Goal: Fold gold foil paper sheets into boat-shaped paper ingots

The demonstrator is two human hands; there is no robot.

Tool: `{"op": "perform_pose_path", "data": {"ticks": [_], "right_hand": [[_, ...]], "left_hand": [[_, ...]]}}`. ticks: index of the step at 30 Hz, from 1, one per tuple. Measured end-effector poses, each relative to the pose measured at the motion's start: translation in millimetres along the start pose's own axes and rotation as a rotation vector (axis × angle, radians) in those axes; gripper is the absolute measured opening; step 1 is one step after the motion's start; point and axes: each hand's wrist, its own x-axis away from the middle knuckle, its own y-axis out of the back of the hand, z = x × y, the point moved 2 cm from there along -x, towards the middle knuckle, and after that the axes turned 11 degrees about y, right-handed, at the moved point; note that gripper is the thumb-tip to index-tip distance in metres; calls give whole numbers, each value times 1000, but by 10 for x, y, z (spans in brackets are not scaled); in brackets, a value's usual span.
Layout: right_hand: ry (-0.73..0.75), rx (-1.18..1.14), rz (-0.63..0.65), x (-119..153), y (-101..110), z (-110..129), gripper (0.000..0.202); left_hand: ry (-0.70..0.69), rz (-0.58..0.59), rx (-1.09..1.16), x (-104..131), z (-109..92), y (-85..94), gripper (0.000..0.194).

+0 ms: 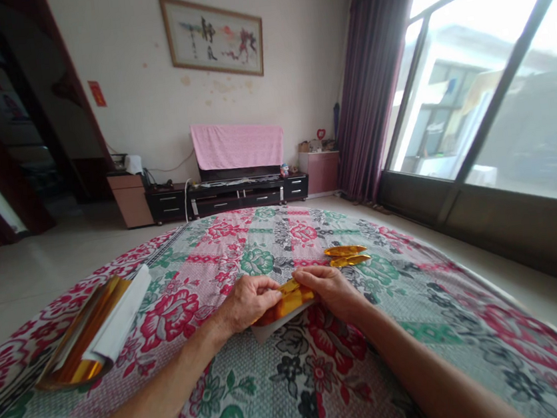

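A sheet of shiny gold paper point(289, 304) with a pale underside lies between my hands over the flowered cloth, its far edge folded or rolled. My left hand point(252, 299) pinches its left part, thumb and fingers pressed together. At its upper right, my right hand point(330, 288) is closed on the same sheet, the fingertips near those of the left. Beyond the right hand, two slim gold folded pieces point(347, 255) with pointed ends rest side by side on the cloth.
A stack of gold and white sheets point(91, 334) lies on the left of the cloth-covered table point(228, 382). Past the table's far edge are a low black cabinet point(237, 197) and a pink cloth point(238, 145) over a screen. Windows stand at the right.
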Motion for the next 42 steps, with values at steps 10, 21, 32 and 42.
{"op": "perform_pose_path", "data": {"ticks": [10, 21, 32, 42], "right_hand": [[16, 13, -2, 10, -6, 0, 29], [42, 98, -1, 42, -23, 97, 32], [29, 114, -2, 38, -15, 79, 25], [48, 126, 24, 45, -16, 99, 28]], "left_hand": [[20, 39, 51, 16, -31, -5, 30], [-6, 4, -11, -8, 13, 2, 31], [-3, 17, 20, 13, -23, 6, 28], [-6, 15, -7, 3, -9, 8, 30]]}}
